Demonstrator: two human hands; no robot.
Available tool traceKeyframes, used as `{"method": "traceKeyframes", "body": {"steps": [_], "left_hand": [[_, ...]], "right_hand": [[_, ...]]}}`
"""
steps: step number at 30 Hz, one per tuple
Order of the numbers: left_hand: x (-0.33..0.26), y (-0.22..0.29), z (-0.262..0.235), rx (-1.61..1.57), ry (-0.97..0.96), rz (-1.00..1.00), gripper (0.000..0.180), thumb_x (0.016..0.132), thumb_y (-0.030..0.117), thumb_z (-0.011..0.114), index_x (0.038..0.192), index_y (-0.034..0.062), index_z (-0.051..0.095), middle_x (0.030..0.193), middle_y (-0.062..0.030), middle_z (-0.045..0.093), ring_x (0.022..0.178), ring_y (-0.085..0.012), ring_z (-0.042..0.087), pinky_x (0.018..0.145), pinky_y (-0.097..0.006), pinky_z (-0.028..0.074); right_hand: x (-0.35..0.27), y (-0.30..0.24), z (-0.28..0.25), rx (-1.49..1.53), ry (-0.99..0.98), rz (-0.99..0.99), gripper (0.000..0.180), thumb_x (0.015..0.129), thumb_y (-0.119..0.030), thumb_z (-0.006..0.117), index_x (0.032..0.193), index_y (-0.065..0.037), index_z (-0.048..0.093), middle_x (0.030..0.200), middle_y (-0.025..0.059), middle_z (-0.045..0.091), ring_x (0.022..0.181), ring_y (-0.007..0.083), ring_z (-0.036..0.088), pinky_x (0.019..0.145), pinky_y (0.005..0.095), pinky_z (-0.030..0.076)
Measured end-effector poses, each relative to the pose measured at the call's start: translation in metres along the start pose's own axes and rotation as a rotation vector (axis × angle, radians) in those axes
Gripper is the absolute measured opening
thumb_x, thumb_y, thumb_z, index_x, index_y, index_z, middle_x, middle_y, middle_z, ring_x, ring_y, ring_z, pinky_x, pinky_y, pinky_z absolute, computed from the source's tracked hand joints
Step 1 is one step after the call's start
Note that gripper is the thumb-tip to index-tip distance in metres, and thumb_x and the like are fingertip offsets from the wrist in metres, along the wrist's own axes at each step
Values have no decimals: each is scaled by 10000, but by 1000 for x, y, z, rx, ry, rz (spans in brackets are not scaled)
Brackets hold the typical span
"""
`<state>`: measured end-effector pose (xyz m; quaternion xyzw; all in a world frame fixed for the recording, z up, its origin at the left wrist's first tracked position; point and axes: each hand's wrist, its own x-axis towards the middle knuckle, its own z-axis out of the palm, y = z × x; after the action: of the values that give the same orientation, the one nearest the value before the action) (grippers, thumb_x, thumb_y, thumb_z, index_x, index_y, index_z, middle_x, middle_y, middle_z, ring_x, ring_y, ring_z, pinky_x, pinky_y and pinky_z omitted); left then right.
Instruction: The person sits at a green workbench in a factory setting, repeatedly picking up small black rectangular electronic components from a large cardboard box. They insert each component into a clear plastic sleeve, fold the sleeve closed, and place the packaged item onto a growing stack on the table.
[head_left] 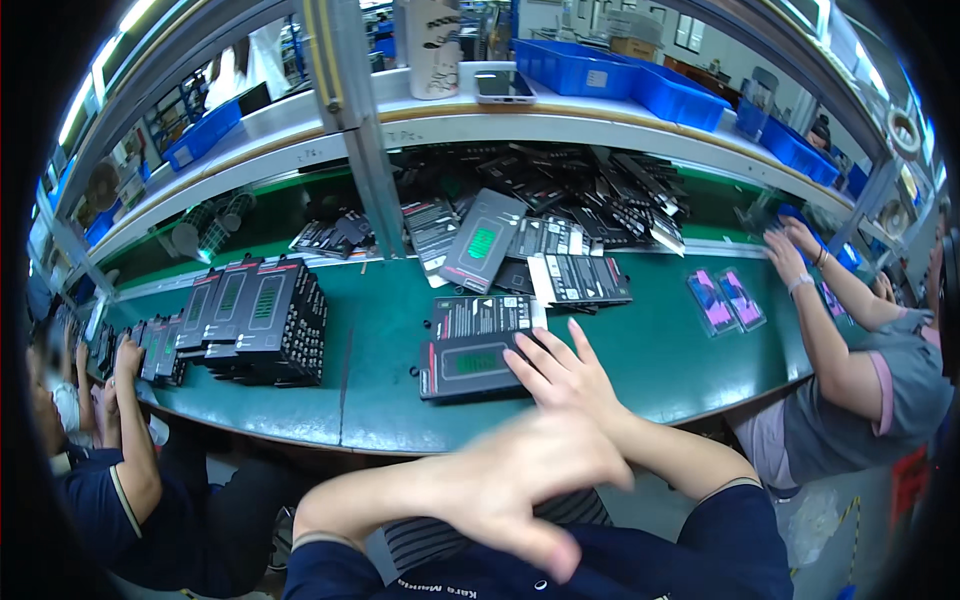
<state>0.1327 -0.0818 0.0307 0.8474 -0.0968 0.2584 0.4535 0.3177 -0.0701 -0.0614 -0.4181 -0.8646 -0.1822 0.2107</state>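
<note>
right hand on flat black pack, left hand blurred in front

right hand reaches onto the green belt, fingers spread and flat, tips touching the right end of a black pack with a green panel. no grip, just resting on it. the pack lies flat near the belt's front edge, a second pack just behind it, touching. left hand crosses low in front of the right forearm, motion-blurred, loosely open, nothing held as far as i can tell. stack of black boxes on the left. loose pile of packs at the back under the shelf. co-worker's hands far right, near pink packs.
</note>
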Motion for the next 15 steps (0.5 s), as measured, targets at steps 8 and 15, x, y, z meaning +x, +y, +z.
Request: {"method": "traceKeyframes", "body": {"steps": [8, 15], "left_hand": [[-61, -45, 46, 1165, -41, -424, 667, 771, 409, 779, 1300, 62, 566, 1395, -175, 514, 1299, -389, 468, 1068, -553, 377], [-34, -29, 14, 935, 359, -587, 401, 776, 265, 795, 1096, 55, 678, 882, -73, 706, 800, -277, 668, 686, -374, 478]], "right_hand": [[-81, 133, -34, -81, 201, 559, 440, 733, 18, 604, 1170, -31, 598, 1246, 180, 599, 1249, 392, 512, 1090, 622, 322], [-137, 132, -37, -200, -28, 817, 433, 920, -278, 634, 1214, 40, 604, 1337, 287, 548, 1269, 443, 493, 1107, 519, 350]]}}
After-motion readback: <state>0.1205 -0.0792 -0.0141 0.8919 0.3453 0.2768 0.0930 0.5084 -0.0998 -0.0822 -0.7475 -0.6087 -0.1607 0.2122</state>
